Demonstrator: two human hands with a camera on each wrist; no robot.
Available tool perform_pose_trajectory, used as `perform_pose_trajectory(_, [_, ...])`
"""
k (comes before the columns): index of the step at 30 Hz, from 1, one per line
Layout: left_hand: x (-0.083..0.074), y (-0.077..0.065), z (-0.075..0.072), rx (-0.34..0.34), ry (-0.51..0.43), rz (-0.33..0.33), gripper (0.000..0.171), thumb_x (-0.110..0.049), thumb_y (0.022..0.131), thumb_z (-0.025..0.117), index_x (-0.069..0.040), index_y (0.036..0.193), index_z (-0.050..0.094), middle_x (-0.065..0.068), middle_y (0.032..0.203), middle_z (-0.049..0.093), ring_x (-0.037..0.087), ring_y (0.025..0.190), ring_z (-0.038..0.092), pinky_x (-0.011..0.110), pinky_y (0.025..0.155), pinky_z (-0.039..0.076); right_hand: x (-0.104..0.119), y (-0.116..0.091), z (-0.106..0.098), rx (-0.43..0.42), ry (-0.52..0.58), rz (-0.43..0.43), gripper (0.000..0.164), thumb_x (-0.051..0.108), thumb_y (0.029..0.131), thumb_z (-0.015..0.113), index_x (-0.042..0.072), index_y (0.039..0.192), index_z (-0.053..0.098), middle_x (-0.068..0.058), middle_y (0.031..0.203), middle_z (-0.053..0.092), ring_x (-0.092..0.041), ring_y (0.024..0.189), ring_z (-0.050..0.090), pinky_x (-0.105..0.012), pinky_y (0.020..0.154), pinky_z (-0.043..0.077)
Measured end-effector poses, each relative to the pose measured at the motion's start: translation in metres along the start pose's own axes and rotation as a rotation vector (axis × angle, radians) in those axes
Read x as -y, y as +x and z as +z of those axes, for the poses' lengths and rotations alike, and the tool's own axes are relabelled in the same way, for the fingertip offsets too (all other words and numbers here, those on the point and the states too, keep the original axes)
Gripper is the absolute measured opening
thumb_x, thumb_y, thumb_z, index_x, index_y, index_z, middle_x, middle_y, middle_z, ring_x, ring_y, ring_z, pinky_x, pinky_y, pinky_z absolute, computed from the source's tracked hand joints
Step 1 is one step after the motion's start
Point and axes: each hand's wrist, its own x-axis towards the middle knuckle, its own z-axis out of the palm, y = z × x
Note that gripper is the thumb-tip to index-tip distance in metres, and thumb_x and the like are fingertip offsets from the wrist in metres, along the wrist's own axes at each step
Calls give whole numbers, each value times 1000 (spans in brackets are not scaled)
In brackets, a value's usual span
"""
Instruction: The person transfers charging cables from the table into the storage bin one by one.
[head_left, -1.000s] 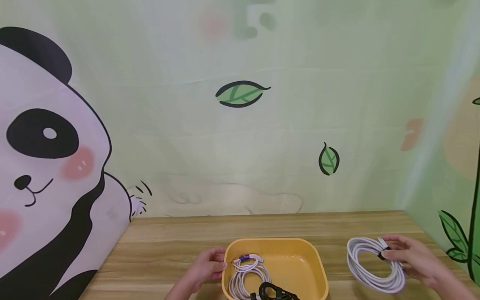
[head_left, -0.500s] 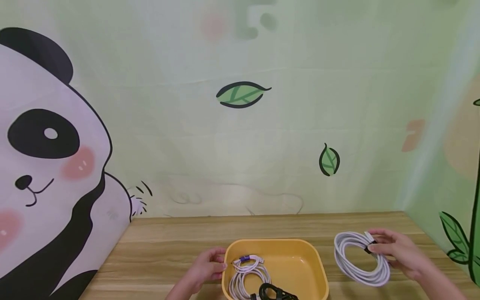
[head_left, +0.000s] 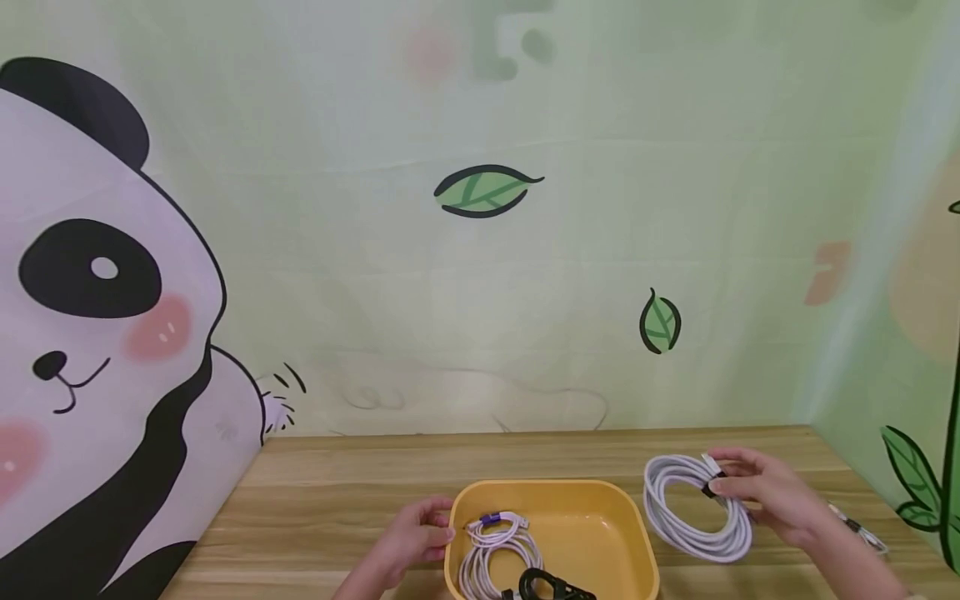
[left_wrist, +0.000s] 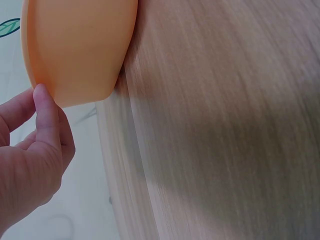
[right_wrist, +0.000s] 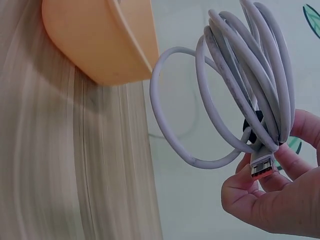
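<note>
Closer to the yellow box (head_left: 600,533) now, the big white cable (head_left: 697,543) and the right hand (head_left: 772,496) have moved left since the earlier frame — and a small white cable (head_left: 866,535) has come into sight past the right arm. From the head view, the right hand pinches the big cable near its black tie (head_left: 710,490), and the loops hang just beside the right edge of the box. The left hand (head_left: 411,533) holds the left edge of the box, which sits on the wood table (head_left: 352,483). Inside the box, on its left side, is a looped white cable (head_left: 534,557) with a purple band (head_left: 490,519), and a black cable (head_left: 555,587) is near it. On the wall behind is a big panda (head_left: 90,267). From the left wrist, the left thumb and a finger pinch the rim of the box. From the right wrist, the big cable is up off the table, its loops bunched tight at the right fingers — its metal plug (right_wrist: 262,167) pokes out by them, with orange inside
</note>
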Motion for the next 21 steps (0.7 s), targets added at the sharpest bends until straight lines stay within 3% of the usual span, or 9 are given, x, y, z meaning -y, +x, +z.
perform_pose_trajectory(8, [0,0,0,5,1,7,45,2,81,56,7,124,43,8,92,49,13,73,55,23,61,51,6,6,16,30,32,-29,29,10,82,59,23,107,51,11,91,57,-8,79,57,-30,68,49])
perform_pose_trajectory(21, [3,2,-1,2,3,8,46,2,81,56,7,124,43,8,92,49,12,73,55,23,61,51,16,17,48,64,54,-25,30,7,80,61,20,106,53,7,88,56,-9,76,57,-29,65,49])
